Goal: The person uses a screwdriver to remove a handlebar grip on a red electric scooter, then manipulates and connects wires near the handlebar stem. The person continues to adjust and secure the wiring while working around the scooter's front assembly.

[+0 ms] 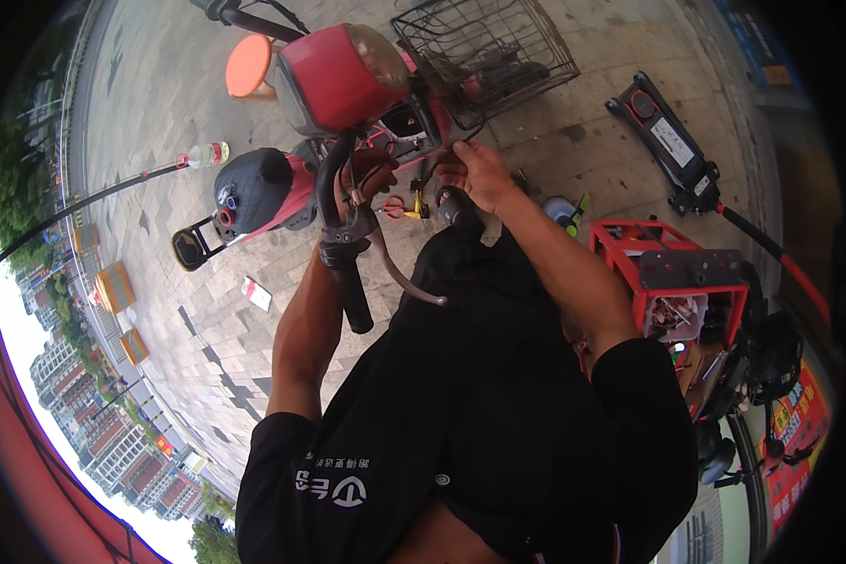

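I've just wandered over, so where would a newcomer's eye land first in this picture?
Probably on the glossy red plastic scooter front at the top centre, with the person's bare left hand below it and bare right hand lower to its right. Next, perhaps, come the round orange stool at the upper left and the long black floor jack at the upper right.

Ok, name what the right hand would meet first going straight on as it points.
The right hand would likely meet the red scooter at its front, though depth is unclear.
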Demonstrator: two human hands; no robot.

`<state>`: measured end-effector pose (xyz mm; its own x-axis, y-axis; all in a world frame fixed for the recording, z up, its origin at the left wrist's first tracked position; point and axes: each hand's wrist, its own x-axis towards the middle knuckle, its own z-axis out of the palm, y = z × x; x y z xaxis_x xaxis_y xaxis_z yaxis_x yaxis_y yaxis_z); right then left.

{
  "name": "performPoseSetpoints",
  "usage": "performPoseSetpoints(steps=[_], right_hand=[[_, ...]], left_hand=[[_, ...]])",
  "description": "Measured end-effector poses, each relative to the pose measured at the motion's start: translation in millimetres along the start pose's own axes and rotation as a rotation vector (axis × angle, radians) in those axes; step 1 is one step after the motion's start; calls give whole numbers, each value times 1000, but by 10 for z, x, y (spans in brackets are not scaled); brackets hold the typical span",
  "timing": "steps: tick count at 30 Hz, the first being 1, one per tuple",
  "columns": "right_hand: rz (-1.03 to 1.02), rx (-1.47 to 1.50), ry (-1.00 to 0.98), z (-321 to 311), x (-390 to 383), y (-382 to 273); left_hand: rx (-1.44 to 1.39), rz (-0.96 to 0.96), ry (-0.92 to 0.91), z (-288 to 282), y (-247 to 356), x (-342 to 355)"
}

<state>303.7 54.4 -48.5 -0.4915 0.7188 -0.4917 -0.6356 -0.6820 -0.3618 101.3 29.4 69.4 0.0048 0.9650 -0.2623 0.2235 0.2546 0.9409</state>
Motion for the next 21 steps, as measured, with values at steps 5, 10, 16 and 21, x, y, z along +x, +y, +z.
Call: performPoseSetpoints(steps=[5,10,16,21], right_hand=[[106,122,-81,300,5,-75],[126,143,-124,435,83,-44],[117,142,-118,507,118,-26],[119,123,-85,513,134,-19]], left_hand=[[9,-34,79,14,-27,-53],[-179,-112,-31,-1,-91,-75],[-622,-313,-59,-143,-146,-64],[-744,-409,-143,-241,-151,-86]])
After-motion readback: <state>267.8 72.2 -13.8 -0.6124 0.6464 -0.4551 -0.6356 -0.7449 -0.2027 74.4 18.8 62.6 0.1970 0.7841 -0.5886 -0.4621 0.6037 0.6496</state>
